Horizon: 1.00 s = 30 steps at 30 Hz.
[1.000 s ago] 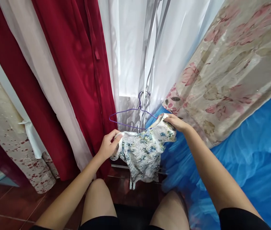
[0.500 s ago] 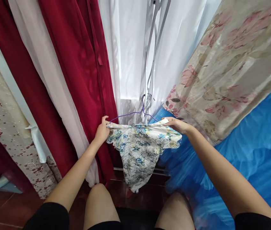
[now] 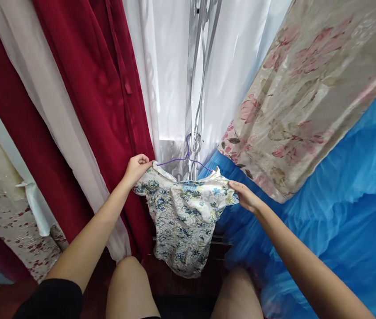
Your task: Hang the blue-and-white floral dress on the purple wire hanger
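Observation:
A short-sleeved floral blouse (image 3: 183, 221), white with blue and yellow flowers, hangs on a purple wire hanger (image 3: 188, 156) in front of me. My left hand (image 3: 137, 168) pinches its left shoulder beside the neckline. At the other side my right hand (image 3: 243, 195) grips the right sleeve, thumb on top and the fingers partly hidden. The hanger's arms run into the neck opening, and its hook stands upright against grey ribbons. The blouse's lower hem dangles between my knees.
Long red fabric (image 3: 84, 88) and pale pink fabric (image 3: 51, 97) hang on the left. White drapes (image 3: 171, 79) with grey ribbons (image 3: 196, 79) hang behind the hanger. To the right are a pink-flowered beige garment (image 3: 294, 110) and blue tulle (image 3: 334, 212). Dark red floor shows below.
The blouse's neckline has opened out and its front now spreads wider and flatter. My right hand has moved from the collar edge down onto the sleeve; my left hand has risen slightly.

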Each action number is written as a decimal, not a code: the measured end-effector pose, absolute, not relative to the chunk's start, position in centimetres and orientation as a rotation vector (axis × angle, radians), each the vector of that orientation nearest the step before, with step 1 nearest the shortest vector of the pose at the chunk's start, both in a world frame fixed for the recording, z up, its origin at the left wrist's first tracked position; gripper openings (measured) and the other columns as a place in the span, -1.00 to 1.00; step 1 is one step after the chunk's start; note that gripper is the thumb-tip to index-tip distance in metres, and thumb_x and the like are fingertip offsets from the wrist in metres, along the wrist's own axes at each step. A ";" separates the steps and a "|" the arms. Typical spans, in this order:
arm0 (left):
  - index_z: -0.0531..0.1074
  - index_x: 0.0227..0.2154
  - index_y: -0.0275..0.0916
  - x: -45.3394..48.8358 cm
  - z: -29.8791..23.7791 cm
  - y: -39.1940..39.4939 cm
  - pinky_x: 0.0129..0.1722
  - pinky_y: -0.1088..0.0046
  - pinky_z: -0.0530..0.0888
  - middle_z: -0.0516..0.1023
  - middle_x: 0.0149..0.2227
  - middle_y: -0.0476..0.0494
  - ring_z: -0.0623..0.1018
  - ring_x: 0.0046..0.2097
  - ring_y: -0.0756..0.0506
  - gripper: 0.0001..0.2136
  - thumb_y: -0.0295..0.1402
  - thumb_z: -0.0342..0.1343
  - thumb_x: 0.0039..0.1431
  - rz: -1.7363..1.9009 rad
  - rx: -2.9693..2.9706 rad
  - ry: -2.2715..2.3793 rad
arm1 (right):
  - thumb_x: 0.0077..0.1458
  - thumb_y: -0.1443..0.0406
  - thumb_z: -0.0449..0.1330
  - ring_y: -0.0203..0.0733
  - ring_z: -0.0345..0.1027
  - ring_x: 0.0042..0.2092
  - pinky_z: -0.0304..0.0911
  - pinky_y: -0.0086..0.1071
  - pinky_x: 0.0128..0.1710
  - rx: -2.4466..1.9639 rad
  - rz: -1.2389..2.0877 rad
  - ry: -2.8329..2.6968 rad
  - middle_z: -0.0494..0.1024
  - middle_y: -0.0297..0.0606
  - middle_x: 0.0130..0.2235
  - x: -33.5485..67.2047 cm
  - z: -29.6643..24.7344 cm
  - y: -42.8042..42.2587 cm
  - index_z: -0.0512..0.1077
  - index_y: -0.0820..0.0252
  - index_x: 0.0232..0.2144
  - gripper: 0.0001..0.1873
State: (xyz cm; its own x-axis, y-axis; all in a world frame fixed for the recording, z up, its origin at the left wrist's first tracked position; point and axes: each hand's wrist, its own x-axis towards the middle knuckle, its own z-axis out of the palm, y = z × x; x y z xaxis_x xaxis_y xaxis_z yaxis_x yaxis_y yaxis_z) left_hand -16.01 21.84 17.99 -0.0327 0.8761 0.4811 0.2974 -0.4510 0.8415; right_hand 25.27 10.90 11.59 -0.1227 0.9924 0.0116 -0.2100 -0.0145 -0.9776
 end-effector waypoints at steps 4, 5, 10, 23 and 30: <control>0.40 -0.17 -0.23 -12.6 19.5 18.8 -0.39 0.51 0.32 0.43 -0.46 0.03 0.43 -0.42 -0.02 -0.72 -0.20 0.17 0.12 1.394 1.862 0.950 | -0.06 0.00 0.43 -0.09 0.53 -0.33 0.39 -0.31 -0.33 -0.951 1.231 -1.081 0.64 -0.30 -0.39 25.7 13.2 10.2 0.42 0.11 -0.39 -0.61; 0.39 -0.11 -0.22 -11.8 19.8 18.1 -0.37 0.50 0.34 0.46 -0.43 0.02 0.46 -0.39 -0.03 -0.69 -0.20 0.19 0.13 1.360 1.920 0.897 | -0.06 0.01 0.43 -0.06 0.54 -0.28 0.40 -0.30 -0.30 -0.935 1.189 -1.065 0.64 -0.30 -0.36 25.7 14.4 10.3 0.41 0.10 -0.38 -0.61; 0.51 -0.28 -0.23 -10.6 19.5 18.1 -0.24 0.46 0.36 0.56 -0.34 -0.05 0.52 -0.27 -0.09 -0.81 -0.23 0.22 0.13 1.543 2.133 1.097 | 0.08 -0.03 0.31 0.05 0.50 -0.02 0.41 -0.18 -0.06 -0.846 1.096 -1.125 0.66 -0.22 -0.17 22.7 21.0 9.6 0.49 0.12 -0.22 -0.61; 0.38 -0.61 -0.22 -4.9 20.6 11.9 -0.60 0.44 0.18 0.24 -0.68 -0.04 0.22 -0.64 0.01 -0.26 0.29 -0.39 0.26 1.344 1.528 0.715 | 0.24 -0.01 0.20 0.11 0.13 0.32 0.03 0.04 0.33 -1.073 0.641 -1.875 0.24 -0.06 0.34 16.9 17.3 3.7 0.14 0.07 0.35 -0.27; 0.42 -0.49 -0.27 0.3 21.4 7.0 -0.56 0.53 0.31 0.45 -0.55 -0.05 0.41 -0.58 0.04 -0.49 0.05 -0.10 0.36 0.905 1.194 0.241 | 0.22 -0.07 0.19 -0.09 0.54 -0.26 0.42 -0.27 -0.21 -0.920 1.490 -1.407 0.67 -0.21 -0.25 18.6 14.2 0.5 0.57 0.18 -0.09 -0.52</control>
State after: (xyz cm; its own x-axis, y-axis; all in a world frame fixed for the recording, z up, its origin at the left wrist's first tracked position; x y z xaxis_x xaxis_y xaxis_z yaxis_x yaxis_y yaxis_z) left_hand 0.27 7.00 21.40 0.6393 0.7139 0.2858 -0.4776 0.0773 0.8752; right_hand 18.59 0.50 14.19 -0.3529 0.9345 0.0469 -0.1006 0.0120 -0.9949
